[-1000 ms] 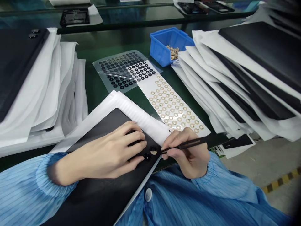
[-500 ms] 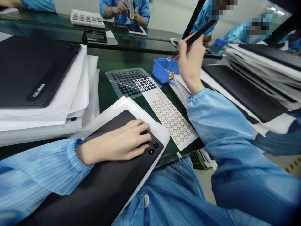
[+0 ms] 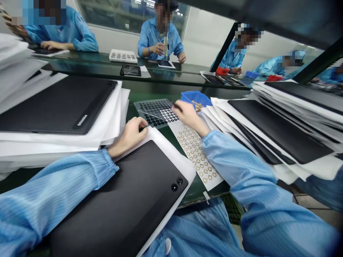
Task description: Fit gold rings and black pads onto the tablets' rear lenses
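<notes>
A black tablet [image 3: 118, 200] lies camera side up on a white sheet [image 3: 160, 141] in front of me, its two lenses near the right corner. My left hand [image 3: 132, 134] is at the far corner of that sheet, fingers curled inward; what they pinch, if anything, I cannot make out. My right hand [image 3: 187, 113] is over a white strip of black rings [image 3: 166, 115] and closed on dark tweezers [image 3: 175, 106], mostly hidden by the fingers. Beside the strip lies clear film with black rings [image 3: 154, 107]. Pale rings [image 3: 199, 157] fill the strip's near part.
A blue bin [image 3: 194, 97] of small brass-coloured parts stands beyond my right hand. Stacked tablets with white sheets rise at left [image 3: 53, 107] and right [image 3: 278, 128]. Across the bench are co-workers in blue, a white tray [image 3: 123, 56] and a black frame [image 3: 130, 70].
My left hand has left the tablet's back for the sheet's far corner. My right hand has come down from above the blue bin to the ring strip. The view has tilted up.
</notes>
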A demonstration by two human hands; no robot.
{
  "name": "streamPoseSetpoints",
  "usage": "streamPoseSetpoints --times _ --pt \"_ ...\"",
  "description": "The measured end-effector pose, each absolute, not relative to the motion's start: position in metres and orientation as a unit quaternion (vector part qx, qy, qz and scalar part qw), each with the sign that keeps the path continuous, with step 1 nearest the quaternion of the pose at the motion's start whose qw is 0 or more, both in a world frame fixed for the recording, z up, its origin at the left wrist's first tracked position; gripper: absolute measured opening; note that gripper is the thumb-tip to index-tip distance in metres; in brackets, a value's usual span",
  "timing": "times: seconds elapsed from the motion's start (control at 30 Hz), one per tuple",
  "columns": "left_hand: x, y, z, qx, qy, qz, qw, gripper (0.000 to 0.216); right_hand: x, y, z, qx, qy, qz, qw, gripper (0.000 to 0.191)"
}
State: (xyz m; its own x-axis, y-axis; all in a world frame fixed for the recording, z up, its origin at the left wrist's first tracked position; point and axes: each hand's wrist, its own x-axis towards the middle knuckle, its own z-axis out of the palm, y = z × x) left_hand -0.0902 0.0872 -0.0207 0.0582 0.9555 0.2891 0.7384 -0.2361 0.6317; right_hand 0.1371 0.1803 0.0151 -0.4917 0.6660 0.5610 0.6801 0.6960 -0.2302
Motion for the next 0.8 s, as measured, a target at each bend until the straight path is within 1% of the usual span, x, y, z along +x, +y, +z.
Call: streamPoseSetpoints --times 0.1,0.13,0.2,0.27,0.4,0.47,0.57,0.7,0.8 --pt "-0.096 0.102 -0.034 0.659 0.654 0.342 0.147 0.020 0.114 0.162 -0.007 -0.305 -0.915 0.051 0.258 0.004" --pt "-0.096 0.105 -0.037 0.651 0.664 0.340 0.140 0.022 0.110 0.158 -0.013 -0.293 -0.921 0.058 0.252 0.005" --pt "-0.097 0.107 -0.041 0.633 0.687 0.332 0.131 0.026 0.106 0.156 -0.022 -0.286 -0.923 0.061 0.250 0.009" --pt "-0.096 0.106 -0.041 0.614 0.713 0.318 0.122 0.030 0.106 0.158 -0.028 -0.287 -0.922 0.062 0.253 0.006" --pt "-0.094 0.105 -0.038 0.583 0.759 0.273 0.101 0.034 0.108 0.166 -0.037 -0.277 -0.924 0.065 0.256 0.020" --pt "-0.092 0.107 -0.035 0.582 0.769 0.248 0.092 0.032 0.108 0.168 -0.039 -0.272 -0.925 0.065 0.256 0.020" --pt "-0.087 0.109 -0.027 0.605 0.761 0.213 0.092 0.030 0.106 0.164 -0.034 -0.279 -0.926 0.053 0.249 0.010" --pt "-0.082 0.109 -0.014 0.663 0.717 0.177 0.121 0.033 0.101 0.149 -0.019 -0.300 -0.932 0.018 0.201 0.017" --pt "-0.094 0.127 -0.020 0.706 0.676 0.174 0.123 0.033 0.097 0.154 -0.010 -0.299 -0.940 0.000 0.164 0.021"
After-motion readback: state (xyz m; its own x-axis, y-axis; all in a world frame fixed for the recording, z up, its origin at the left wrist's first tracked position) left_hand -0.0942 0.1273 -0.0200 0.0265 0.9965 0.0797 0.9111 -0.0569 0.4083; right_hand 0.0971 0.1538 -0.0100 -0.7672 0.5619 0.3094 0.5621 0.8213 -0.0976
